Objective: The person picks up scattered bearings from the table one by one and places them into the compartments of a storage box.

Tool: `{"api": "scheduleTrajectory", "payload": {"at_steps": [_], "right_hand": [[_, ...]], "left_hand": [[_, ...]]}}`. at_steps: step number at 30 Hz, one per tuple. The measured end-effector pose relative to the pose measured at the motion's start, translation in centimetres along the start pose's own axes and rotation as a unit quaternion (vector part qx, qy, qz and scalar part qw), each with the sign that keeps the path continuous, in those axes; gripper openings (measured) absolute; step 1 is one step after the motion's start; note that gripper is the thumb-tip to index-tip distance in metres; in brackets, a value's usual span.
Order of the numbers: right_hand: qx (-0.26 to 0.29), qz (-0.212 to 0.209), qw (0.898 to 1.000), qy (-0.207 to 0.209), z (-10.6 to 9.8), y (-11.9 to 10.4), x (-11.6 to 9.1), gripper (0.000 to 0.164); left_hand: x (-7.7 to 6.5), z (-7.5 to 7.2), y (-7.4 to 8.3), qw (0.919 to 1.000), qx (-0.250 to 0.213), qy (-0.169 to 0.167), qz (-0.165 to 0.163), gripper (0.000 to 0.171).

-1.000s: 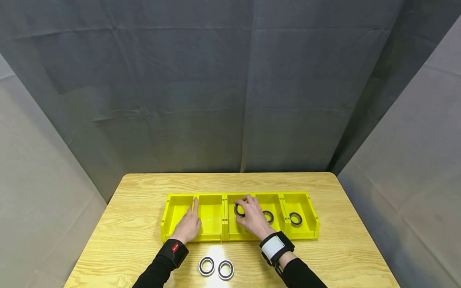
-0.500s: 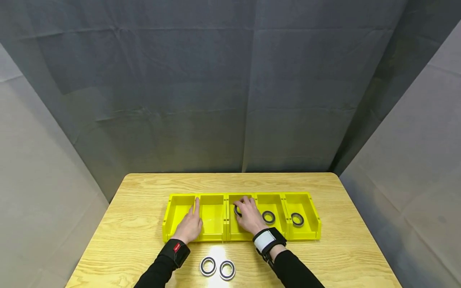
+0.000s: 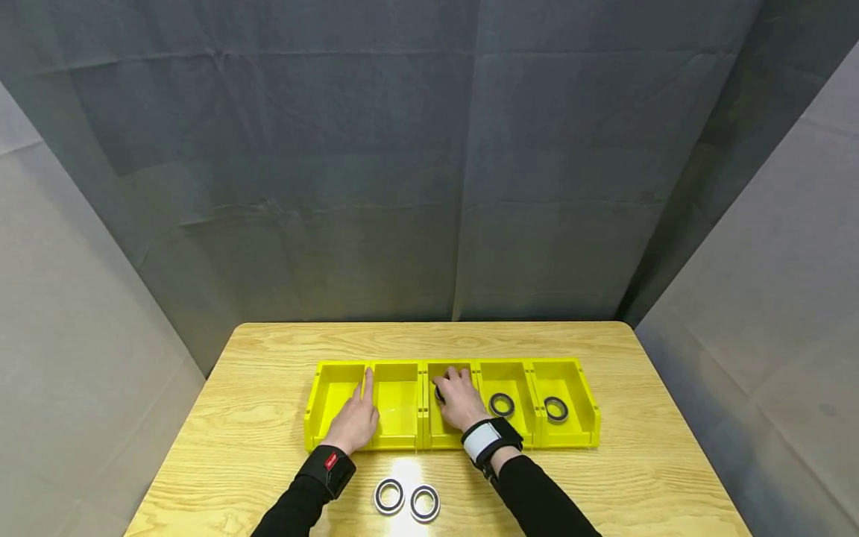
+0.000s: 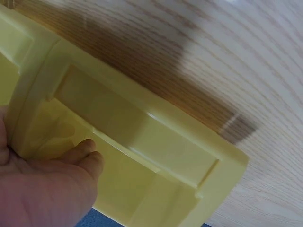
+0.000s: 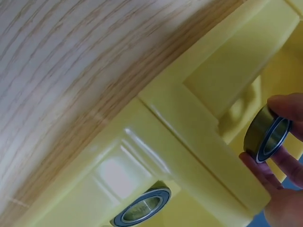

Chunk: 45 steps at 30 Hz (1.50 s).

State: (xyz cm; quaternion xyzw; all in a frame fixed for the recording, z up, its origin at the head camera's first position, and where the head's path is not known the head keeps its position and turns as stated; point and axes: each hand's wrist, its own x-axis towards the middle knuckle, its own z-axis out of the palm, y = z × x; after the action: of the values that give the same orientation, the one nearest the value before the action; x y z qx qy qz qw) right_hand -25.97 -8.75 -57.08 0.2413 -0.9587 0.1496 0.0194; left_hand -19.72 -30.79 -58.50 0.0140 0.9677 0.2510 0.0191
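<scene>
Right hand: fingers clamped on a bearing inside the middle bin, near the far edge of the surface. Left hand: fingers apart, straddling the divider beside the leftmost bin.

The right hand (in head view) partly hides the pinched ring.

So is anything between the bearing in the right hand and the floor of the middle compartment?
Nothing visible: the right hand holds the bearing within the middle compartment, and the nearest other bearing lies beyond the divider.
</scene>
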Motion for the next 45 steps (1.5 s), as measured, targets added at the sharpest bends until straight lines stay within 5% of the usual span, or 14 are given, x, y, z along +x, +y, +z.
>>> {"api": "scheduleTrajectory", "payload": {"at_steps": [18, 23, 29, 36, 45], "right_hand": [[-0.081, 0.034, 0.993, -0.076, 0.7, -1.0, 0.2, 0.016], [-0.064, -0.011, 0.997, -0.040, 0.2, -0.6, -0.3, 0.018], [-0.057, -0.057, 0.995, 0.065, -0.4, 0.2, -1.0, 0.023], [-0.021, 0.012, 0.985, 0.171, -0.1, 2.1, -1.5, 0.021], [0.016, 0.131, 0.983, 0.128, 0.5, 4.1, -1.7, 0.045]], "left_hand": [[0.0, 0.0, 0.0, 1.0000, 0.004, -0.001, 0.004, 0.074], [-0.1, -0.1, 0.1, 1.0000, 0.001, -0.001, 0.001, 0.073], [-0.1, -0.1, 0.1, 1.0000, 0.004, 0.000, -0.004, 0.073], [0.0, 0.0, 0.0, 0.9999, 0.009, -0.006, -0.008, 0.075], [0.1, 0.0, -0.1, 0.9999, 0.013, -0.008, -0.006, 0.075]]}}
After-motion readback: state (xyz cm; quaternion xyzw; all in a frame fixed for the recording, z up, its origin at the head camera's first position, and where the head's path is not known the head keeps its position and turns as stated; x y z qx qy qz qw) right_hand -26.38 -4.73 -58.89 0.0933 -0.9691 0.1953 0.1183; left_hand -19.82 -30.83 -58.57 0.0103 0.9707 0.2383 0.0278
